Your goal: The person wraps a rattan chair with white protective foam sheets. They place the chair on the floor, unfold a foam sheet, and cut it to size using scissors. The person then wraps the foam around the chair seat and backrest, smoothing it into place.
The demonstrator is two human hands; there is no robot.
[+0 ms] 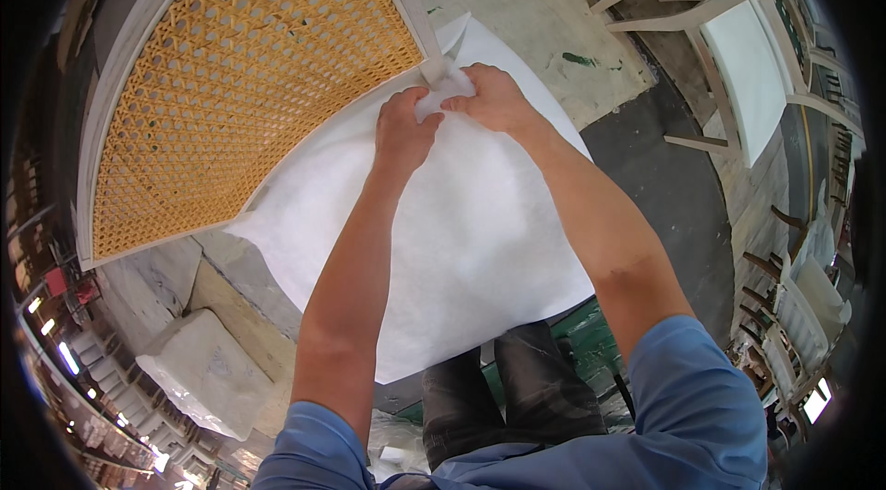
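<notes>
A chair stands before me with a woven cane back in a pale wooden frame, at the upper left. White padding cloth lies over its seat and hangs past the seat's edges. At the far corner, beside the foot of the back post, both hands work close together on a bunched part of this cloth. My left hand pinches it from the left with bent fingers. My right hand grips it from the right, thumb toward the left hand. A flap of cloth stands up behind the post.
Chairs with white seats stand at the right, their pale legs reaching inward. A plastic-wrapped white cushion-like piece lies at the lower left. Rows of more chairs line both sides. A dark mat covers floor right of the seat.
</notes>
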